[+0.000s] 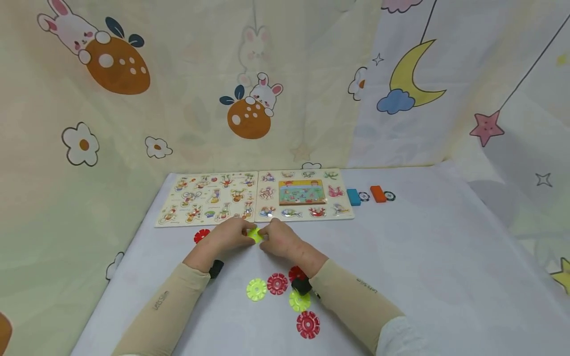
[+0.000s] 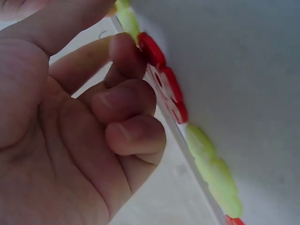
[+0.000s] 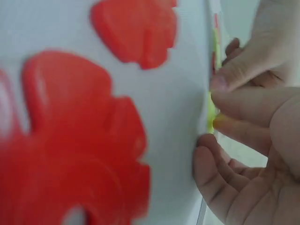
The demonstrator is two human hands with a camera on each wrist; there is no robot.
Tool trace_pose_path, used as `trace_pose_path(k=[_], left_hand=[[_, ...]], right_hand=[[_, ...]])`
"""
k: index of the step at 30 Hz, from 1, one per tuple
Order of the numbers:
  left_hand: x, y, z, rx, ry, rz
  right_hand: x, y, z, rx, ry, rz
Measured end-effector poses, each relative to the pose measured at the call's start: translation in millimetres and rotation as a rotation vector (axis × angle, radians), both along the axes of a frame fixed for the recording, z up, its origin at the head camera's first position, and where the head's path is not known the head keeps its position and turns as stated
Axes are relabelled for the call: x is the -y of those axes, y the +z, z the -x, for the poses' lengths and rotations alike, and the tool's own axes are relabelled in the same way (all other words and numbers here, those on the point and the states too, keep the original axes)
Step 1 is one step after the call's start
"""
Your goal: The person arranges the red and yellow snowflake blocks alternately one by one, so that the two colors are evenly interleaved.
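Sleeves (image 1: pixel 166 314) reading "LetsSlim"; left grip (image 1: pixel 228 236) and right grip (image 1: pixel 285 241) pinch a yellow-green disc (image 1: pixel 255 235)

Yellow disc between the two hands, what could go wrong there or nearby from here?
The yellow disc might slip if the left hand and right hand, both gripping its edges, press unevenly. The black wrist device overlaps a red disc in the head view and could drag it. The sea-picture board, just beyond the right hand, might get nudged.
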State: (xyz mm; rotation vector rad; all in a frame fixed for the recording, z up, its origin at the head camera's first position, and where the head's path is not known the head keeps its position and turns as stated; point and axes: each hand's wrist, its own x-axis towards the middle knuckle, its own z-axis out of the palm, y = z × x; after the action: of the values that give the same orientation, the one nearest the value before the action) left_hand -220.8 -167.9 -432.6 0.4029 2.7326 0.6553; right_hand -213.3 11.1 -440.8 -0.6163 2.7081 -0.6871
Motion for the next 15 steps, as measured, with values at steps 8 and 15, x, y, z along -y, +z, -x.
trace_pose_path(k=[8,15], left_hand=[[7.1,-10.2,2.1,0.014,0.025,-0.049],[6.3,-11.4,4.0,0.006,0.002,-0.088]], right_hand=[[-20.3,20.6,-32.2,0.106,0.114,0.007],[-28.3,20.2,-69.6,0.056,0.196,-0.255]])
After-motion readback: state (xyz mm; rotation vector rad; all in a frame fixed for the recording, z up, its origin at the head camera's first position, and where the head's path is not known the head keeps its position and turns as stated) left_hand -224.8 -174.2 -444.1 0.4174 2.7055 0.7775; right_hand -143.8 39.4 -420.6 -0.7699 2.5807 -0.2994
